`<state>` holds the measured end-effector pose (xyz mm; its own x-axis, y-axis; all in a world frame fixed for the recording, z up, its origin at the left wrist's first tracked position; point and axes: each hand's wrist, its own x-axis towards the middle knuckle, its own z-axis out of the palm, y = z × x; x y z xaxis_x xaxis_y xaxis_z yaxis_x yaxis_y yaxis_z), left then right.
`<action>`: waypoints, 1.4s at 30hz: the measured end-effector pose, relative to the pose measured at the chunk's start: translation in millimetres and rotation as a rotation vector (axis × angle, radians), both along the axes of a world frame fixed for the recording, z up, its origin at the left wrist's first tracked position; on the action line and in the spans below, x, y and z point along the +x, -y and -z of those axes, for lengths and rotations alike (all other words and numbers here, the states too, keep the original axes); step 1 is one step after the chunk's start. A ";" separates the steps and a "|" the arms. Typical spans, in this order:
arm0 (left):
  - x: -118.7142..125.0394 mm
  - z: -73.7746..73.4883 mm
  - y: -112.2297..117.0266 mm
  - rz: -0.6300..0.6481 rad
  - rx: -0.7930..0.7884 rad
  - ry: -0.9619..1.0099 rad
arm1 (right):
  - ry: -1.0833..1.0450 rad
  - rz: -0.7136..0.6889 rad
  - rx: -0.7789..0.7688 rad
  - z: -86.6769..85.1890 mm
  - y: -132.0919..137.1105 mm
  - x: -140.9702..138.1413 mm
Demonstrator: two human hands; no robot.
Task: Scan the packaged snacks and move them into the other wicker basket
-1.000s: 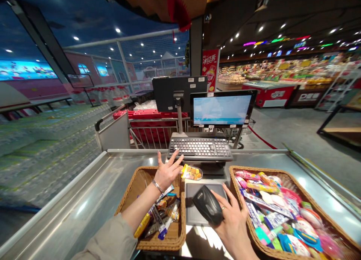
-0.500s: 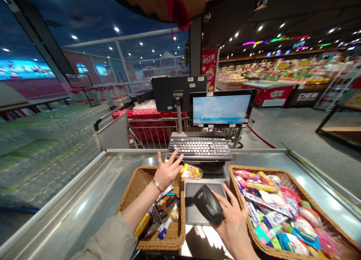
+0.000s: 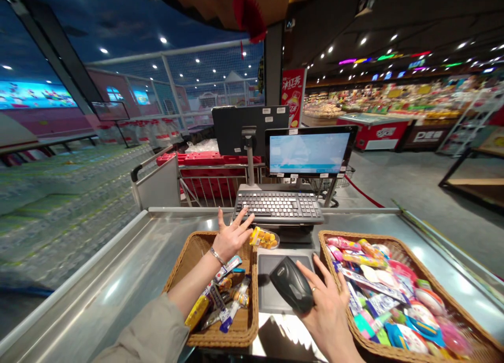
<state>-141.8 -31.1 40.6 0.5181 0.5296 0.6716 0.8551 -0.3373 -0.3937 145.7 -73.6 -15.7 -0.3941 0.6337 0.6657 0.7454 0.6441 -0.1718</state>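
My left hand (image 3: 232, 238) is above the far end of the left wicker basket (image 3: 255, 310). It grips one end of a small clear snack pack (image 3: 268, 239) with a yellow label and round golden pieces inside. Three of its fingers are spread apart; the grip on the pack is partly hidden. My right hand (image 3: 325, 300) is wrapped round a black handheld barcode scanner (image 3: 290, 283), held over the grey square plate (image 3: 264, 294) between the baskets. The scanner's head points up and left toward the pack, with a gap between them.
Several wrapped snacks (image 3: 226, 302) lie in the left basket. The right wicker basket (image 3: 388, 238) is full of colourful sweets and toys. Behind stand a keyboard (image 3: 279, 205), a lit monitor (image 3: 309, 152) and a second screen seen from behind (image 3: 232, 134). A metal counter (image 3: 129, 263) runs underneath.
My left hand has shifted slightly left with the snack pack, which has turned a little in its grip. The scanner and my right hand have barely moved.
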 end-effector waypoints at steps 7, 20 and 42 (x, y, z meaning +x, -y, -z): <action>2.5 -0.7 -1.8 0.018 0.023 -0.003 | -0.007 0.017 -0.012 -2.6 -0.3 1.7; 24.4 -1.3 -16.8 0.087 0.012 0.004 | -0.077 0.141 0.005 3.8 2.7 19.6; 79.4 -1.0 -53.0 0.283 0.044 0.048 | -0.083 0.363 0.025 7.2 12.4 55.2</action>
